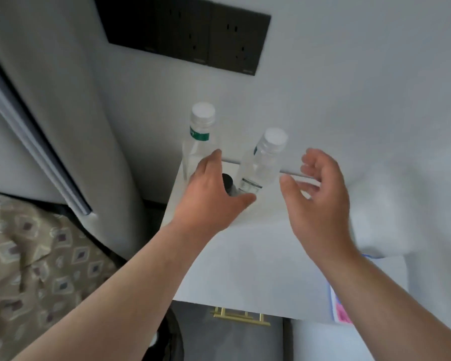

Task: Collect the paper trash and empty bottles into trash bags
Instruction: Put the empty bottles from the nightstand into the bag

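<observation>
- Two bare forearms (130, 295) came up from the near side, over the white nightstand (258, 256).
- One patterned fabric (37, 269) lay at the far left, with one grey curtain (63, 100) above it.
- One black socket panel (188, 35) sat on the wall above the nightstand.
- One left hand (214, 194) was spread wide with straight fingers, gripping nothing. Its fingertips were in front of the green-banded bottle; I cannot tell whether they touched it.
- Two clear, white-capped bottles stood at the nightstand's far left corner: the green-banded bottle (199, 136) upright at the left edge, and the second bottle (261, 165) just to its right.
- One small dark object (228, 182) stood between them, partly hidden by the left hand.
- One right hand (320, 201) hung near the second bottle, fingers loosely curved, palm facing it, holding nothing.
- One pink-and-white item (343, 311) lay at the nightstand's near right corner.
</observation>
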Demonstrator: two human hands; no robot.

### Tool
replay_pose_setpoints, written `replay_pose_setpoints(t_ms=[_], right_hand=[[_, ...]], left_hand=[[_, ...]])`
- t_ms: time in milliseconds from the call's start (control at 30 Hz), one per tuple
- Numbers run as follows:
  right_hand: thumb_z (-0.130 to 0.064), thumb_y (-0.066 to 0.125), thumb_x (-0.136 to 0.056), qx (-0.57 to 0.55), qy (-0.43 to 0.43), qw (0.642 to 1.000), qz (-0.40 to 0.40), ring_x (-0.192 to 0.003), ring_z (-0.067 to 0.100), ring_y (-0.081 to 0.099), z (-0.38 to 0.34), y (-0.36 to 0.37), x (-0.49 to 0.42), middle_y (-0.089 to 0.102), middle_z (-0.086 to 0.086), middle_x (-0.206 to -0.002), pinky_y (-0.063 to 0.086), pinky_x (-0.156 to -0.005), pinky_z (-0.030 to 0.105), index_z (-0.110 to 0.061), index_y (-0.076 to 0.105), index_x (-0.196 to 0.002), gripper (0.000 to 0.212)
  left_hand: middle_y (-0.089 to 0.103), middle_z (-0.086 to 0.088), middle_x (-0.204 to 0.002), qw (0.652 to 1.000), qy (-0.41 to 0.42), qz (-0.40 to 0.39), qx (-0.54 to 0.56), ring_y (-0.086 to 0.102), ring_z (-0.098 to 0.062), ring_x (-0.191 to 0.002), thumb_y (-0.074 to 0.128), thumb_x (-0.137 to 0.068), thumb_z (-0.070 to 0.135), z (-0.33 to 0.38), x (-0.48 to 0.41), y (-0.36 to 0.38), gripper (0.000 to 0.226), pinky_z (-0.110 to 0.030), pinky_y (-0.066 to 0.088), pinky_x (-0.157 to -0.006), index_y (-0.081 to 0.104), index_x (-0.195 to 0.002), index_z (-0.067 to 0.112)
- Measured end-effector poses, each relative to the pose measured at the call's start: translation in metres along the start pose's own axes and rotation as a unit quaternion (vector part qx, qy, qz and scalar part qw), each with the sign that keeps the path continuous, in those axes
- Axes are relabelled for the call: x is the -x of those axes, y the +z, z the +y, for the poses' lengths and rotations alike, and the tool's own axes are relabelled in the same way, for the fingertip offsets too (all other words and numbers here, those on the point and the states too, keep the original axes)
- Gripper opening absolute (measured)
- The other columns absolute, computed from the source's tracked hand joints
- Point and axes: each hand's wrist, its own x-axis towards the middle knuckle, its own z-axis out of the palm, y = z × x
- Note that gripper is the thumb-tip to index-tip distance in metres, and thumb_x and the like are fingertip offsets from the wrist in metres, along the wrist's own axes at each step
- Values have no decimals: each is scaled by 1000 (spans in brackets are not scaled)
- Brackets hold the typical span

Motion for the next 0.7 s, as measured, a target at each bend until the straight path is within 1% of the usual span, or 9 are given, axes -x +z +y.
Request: replay_pose_setpoints(t_ms=[100,167,267,367,467,500,567,633,700], right_hand=[[-33,73,-79,20,54,998,-36,-130,9,41,3,14,-37,40,-6,-145,42,-106,35,-21,34,-144,76],[-38,74,-76,23,59,995,-77,-133,9,39,8,26,-50,42,-6,-145,38,-109,35,-25,35,-143,79],[-34,71,-81,10,43,992,-116,-110,8,57,11,37,-60,63,-11,-113,45,-89,25,-26,55,-116,39],[-29,69,-85,-10,18,993,-116,-89,-1,61,12,35,-61,66,-15,-93,44,-75,15,-26,58,-101,19],[-25,69,-87,-46,-8,994,-94,-79,-10,59,3,17,-48,66,-15,-89,42,-70,5,-23,61,-100,16],[-25,69,-87,-74,-8,993,-96,-78,-10,60,-3,11,-40,67,-14,-89,43,-71,6,-22,62,-100,15],[-31,69,-83,-132,9,984,-120,-82,-3,63,-13,0,-21,70,-11,-87,51,-79,19,-25,64,-97,16],[-44,74,-76,-164,18,971,-171,-85,3,66,-24,-3,4,72,-12,-88,54,-86,35,-31,68,-93,22],[-59,73,-69,-177,9,954,-243,-87,5,67,-33,2,35,72,-13,-90,56,-85,33,-36,69,-93,34]], left_hand=[[45,5,-133,998,-19,-16,-61,47,-18,-119,76,-72,36,-9,-12,15,80,-28,40,-88,33,-138,23],[54,5,-112,997,-20,0,-73,54,-20,-98,72,-75,27,-11,-12,17,60,-30,47,-78,42,-127,23],[45,15,-81,999,-27,12,-32,50,-10,-70,69,-79,21,-8,-3,10,40,-32,52,-62,43,-110,19],[46,13,-84,999,-43,12,2,51,-11,-67,72,-76,29,-9,24,-8,41,-31,49,-49,36,-97,27],[49,17,-89,998,-45,21,25,52,-4,-78,78,-64,40,-17,74,-40,47,-18,45,-56,39,-90,37],[54,18,-88,997,-55,27,48,54,1,-81,80,-57,42,-23,92,-53,51,-14,44,-59,43,-91,39],[65,16,-87,989,-77,56,112,62,1,-80,81,-41,45,-42,122,-76,58,-22,52,-66,53,-92,42],[71,9,-88,979,-98,82,158,69,-12,-78,80,-34,41,-70,147,-97,59,-33,58,-70,60,-90,39],[73,4,-87,975,-122,84,166,71,-20,-77,82,-31,37,-100,170,-114,61,-42,59,-72,64,-89,34]])
